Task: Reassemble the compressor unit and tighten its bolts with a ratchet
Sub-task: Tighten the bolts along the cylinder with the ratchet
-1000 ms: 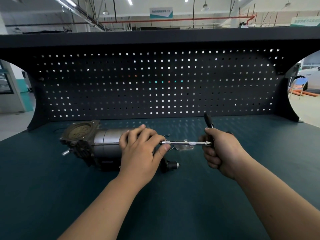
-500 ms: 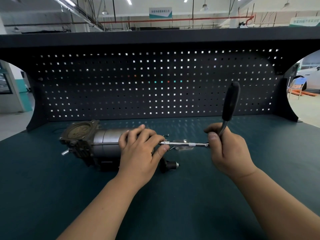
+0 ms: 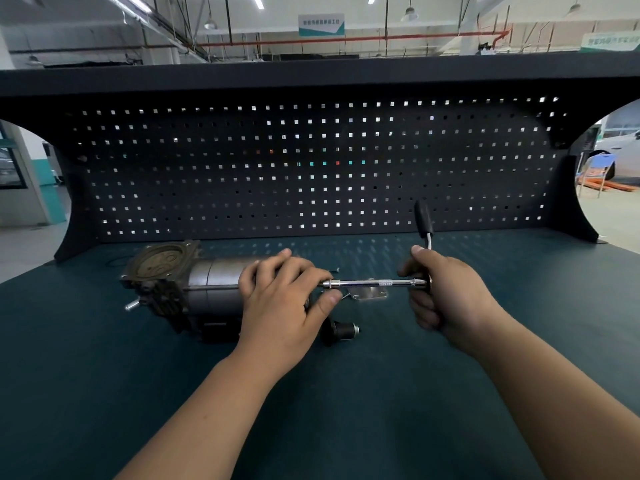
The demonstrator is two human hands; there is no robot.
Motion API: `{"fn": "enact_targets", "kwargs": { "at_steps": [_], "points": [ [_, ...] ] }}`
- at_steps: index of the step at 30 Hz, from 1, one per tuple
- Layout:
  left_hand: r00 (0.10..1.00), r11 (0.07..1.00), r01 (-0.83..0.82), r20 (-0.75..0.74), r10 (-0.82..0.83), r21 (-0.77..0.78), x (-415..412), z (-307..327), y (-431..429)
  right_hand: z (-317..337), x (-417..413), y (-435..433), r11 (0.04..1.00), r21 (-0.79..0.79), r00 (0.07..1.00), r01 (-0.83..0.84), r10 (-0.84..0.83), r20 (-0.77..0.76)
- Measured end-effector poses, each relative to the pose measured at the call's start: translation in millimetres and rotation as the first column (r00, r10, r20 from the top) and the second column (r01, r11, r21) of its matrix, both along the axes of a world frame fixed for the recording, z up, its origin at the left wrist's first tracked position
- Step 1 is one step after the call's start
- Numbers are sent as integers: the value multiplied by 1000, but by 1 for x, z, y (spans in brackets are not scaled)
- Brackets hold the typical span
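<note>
The compressor unit (image 3: pixel 204 289) lies on its side on the dark green bench top, its round brown end plate facing left. My left hand (image 3: pixel 284 299) presses down on the right end of its metal cylinder, fingers by the socket end of the extension bar (image 3: pixel 374 283). The chrome bar runs level to the right into the ratchet (image 3: pixel 424 220), whose black handle points up and slightly away. My right hand (image 3: pixel 446 296) grips the ratchet at its head. The bolt itself is hidden under my left hand.
A small metal bracket (image 3: pixel 369 293) lies on the bench (image 3: pixel 346 410) under the bar. A black connector stub (image 3: pixel 343 330) sticks out near my left thumb. The black pegboard (image 3: pixel 311 168) walls off the back; open floor shows at both sides.
The ratchet handle swung up high half a second ago and has come back down lower, as it stood a second ago. My left hand and the compressor stay put.
</note>
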State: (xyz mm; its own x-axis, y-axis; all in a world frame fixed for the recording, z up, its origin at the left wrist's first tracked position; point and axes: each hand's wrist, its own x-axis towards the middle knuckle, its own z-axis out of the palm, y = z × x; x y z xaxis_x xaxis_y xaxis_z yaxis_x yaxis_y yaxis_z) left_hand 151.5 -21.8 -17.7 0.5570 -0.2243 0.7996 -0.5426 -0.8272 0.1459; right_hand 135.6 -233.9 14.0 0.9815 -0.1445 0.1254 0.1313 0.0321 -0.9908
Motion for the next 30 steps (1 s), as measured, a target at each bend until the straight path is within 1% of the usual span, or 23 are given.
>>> {"fn": "enact_targets", "kwargs": {
  "at_steps": [1,3,12,15,17,19,21,23,25,26,28,30],
  "points": [
    [1000,1000,-1,4,1,-7,0,0,-1,1,-1,1,996,78,998,-40,44,-53],
    [1000,1000,-5,14,5,-16,0,1,-2,1,-1,2,988,140,991,-67,82,-105],
    [1000,1000,-11,12,11,-13,0,1,-2,4,-6,5,987,146,989,-61,79,-125],
    [1000,1000,-15,13,16,-14,0,1,-2,4,-6,6,990,133,994,-42,55,-93],
    [1000,1000,-16,15,17,-18,0,1,-2,3,-6,6,998,64,1000,3,-2,-17],
    [1000,1000,-17,13,17,-16,0,1,-2,-1,-6,3,983,-140,988,118,-102,116],
    [1000,1000,-15,12,15,-9,0,1,-2,-6,-8,-1,896,-346,935,279,-171,310],
    [1000,1000,-15,14,15,0,0,0,-1,-10,-11,-6,803,-457,864,383,-136,484],
    [1000,1000,-14,12,14,-1,0,1,-1,-11,-11,-9,732,-521,816,439,-82,572],
    [1000,1000,-13,10,13,-4,0,1,-1,-12,-11,-10,719,-528,801,453,-68,595],
    [1000,1000,-13,9,13,-6,0,1,-2,-13,-9,-10,724,-514,786,461,-63,616],
    [1000,1000,-13,7,14,-8,-1,1,-1,-12,-9,-10,739,-504,794,448,-70,603]
  ]
}}
